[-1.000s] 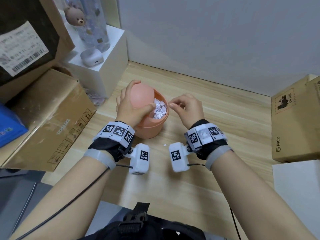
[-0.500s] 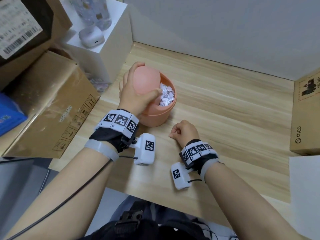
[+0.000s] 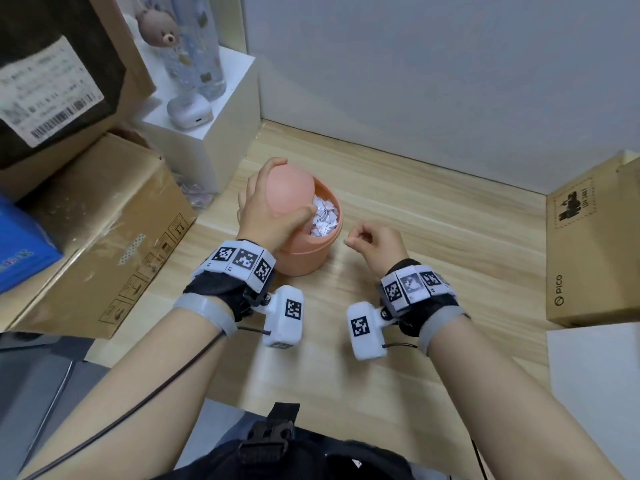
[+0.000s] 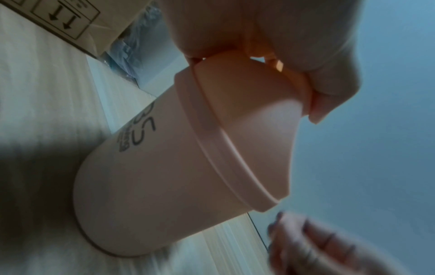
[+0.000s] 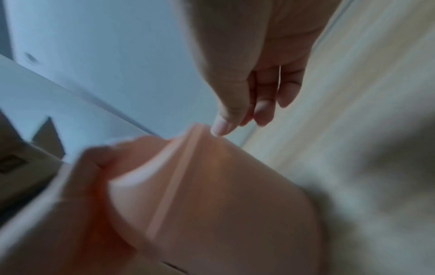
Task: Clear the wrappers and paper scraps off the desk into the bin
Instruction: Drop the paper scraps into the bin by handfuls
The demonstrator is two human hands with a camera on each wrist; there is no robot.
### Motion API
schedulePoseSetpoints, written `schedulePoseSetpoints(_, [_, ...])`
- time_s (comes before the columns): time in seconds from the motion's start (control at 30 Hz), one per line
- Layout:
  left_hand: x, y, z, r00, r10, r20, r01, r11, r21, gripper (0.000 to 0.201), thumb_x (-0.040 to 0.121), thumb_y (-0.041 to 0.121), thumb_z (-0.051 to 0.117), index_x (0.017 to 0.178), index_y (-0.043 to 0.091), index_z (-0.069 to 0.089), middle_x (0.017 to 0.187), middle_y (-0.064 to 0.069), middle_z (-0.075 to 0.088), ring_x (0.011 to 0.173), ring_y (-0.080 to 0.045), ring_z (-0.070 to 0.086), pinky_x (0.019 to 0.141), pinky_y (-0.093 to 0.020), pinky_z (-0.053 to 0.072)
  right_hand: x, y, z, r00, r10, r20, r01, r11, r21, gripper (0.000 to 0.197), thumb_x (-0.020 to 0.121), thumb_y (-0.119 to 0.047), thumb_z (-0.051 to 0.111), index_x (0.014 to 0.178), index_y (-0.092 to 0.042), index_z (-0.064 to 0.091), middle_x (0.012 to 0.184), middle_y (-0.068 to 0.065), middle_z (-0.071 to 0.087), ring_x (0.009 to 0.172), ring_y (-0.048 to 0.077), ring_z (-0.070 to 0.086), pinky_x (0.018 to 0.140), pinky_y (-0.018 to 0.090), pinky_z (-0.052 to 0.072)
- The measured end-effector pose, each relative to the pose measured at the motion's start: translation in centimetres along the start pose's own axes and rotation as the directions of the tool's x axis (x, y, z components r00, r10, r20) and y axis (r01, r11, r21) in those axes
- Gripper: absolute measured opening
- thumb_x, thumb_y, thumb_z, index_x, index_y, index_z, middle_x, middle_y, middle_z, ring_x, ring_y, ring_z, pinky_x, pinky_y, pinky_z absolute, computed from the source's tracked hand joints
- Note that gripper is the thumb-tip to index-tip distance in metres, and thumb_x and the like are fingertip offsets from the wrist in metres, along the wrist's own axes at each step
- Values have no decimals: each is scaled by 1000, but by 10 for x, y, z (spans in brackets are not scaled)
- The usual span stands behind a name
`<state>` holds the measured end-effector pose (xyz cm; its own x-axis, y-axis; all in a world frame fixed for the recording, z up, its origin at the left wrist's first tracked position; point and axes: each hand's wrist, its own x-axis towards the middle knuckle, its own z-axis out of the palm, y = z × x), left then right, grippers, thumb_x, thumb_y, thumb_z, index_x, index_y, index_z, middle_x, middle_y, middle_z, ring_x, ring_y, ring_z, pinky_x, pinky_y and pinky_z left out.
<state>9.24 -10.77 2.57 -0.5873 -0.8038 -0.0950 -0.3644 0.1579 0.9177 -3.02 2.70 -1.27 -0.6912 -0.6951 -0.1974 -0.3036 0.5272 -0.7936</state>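
A small pink bin stands on the wooden desk, with white paper scraps heaped inside. My left hand grips its domed swing lid, fingers over the top and thumb at the opening, holding the lid tipped back. My right hand hovers just right of the rim with fingers curled, thumb and forefinger pinching a tiny pale paper scrap. The right wrist view, blurred, shows those fingertips by the bin's rim. The left wrist view shows the bin from below.
Stacked cardboard boxes crowd the left. A white stand behind the bin carries an earbud case and a bottle. A cardboard box and a white box sit at the right. The wall is close behind.
My right hand left the bin's opening, went down to the desk in front of the bin and pinched there, then rose back beside the rim. My left hand kept the lid tipped.
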Motion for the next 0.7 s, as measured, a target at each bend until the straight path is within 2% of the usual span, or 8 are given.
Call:
schedulePoseSetpoints(0.07, [0,-1,0,1000,11,-2,-11,1000,5,71,53,37,64,120,42,40,134,5,41,124,-23,33,104,-38,29,8,-26,-9,995,-99,-12,99,994,44,20,77,-6,66,65,-20,58,60,-11,55,53,-4,51,59,11,40])
schedulePoseSetpoints(0.13, [0,-1,0,1000,22,8,-22,1000,5,72,53,38,64,120,42,40,135,5,41,125,-22,32,101,-33,27,15,-49,-14,986,-159,40,159,987,13,8,78,-4,64,76,-11,67,66,-5,62,58,-4,56,66,14,47])
schedulePoseSetpoints(0.23, [1,-1,-2,999,24,22,-24,1000,7,71,52,39,64,119,45,39,136,7,40,126,-22,31,104,-34,25,23,-69,-21,970,-192,146,222,948,-228,16,84,-8,57,94,-9,70,91,6,71,86,18,64,84,27,46])
schedulePoseSetpoints(0.33, [-1,0,-4,999,12,41,-11,1000,-11,74,52,39,65,120,45,38,136,6,37,128,-21,28,108,-37,25,22,-78,-30,888,-271,371,443,722,-531,24,83,-28,60,105,-19,66,114,0,66,110,19,56,96,32,32])
schedulePoseSetpoints(0.43, [-2,2,-6,998,3,55,-1,1000,-26,75,51,41,66,120,46,38,137,7,36,128,-22,28,108,-40,26,18,-84,-25,744,-100,661,647,357,-674,53,76,-47,62,124,-27,51,137,-9,48,134,12,32,111,50,2])
schedulePoseSetpoints(0.5, [-1,1,-6,998,2,71,1,999,-39,73,51,42,67,118,49,37,136,7,36,128,-21,28,108,-39,26,21,-84,-12,715,57,696,677,190,-711,72,74,-55,60,135,-26,37,148,-3,34,142,13,14,110,56,-11])
schedulePoseSetpoints(0.63, [1,-5,-9,994,12,106,-2,996,-91,77,47,52,65,118,49,35,132,9,35,127,-17,27,100,-28,22,28,-80,17,761,186,622,599,168,-783,94,66,-73,53,139,-19,28,147,8,35,142,19,14,109,57,-18])
schedulePoseSetpoints(0.7, [2,-6,-11,992,21,123,-6,993,-118,82,42,59,62,119,49,35,133,9,35,126,-15,27,99,-27,22,26,-84,19,779,184,599,570,187,-800,91,73,-68,51,142,-18,19,150,9,28,142,22,13,111,56,-15])
